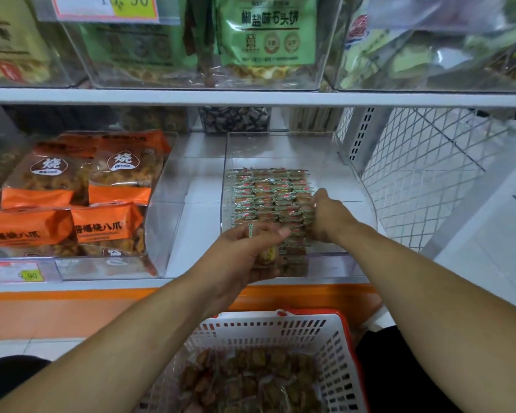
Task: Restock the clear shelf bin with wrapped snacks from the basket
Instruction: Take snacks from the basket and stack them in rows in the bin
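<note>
The clear shelf bin [283, 150] stands on the lower shelf and holds neat rows of small wrapped snacks [268, 195]. My left hand [245, 254] is at the bin's front edge and grips a few wrapped snacks [269, 254]. My right hand [325, 216] reaches into the bin on its right side, fingers curled down onto the snack rows; whether it holds one is hidden. Below, a white basket [280, 326] with a red rim holds several more brown wrapped snacks [251, 380].
A clear bin of orange snack bags [81, 198] sits to the left with a price tag [18, 274]. The upper shelf [251, 98] overhangs with more bins, one holding a green bag [267, 31]. A white wire mesh panel [423, 174] closes the right side.
</note>
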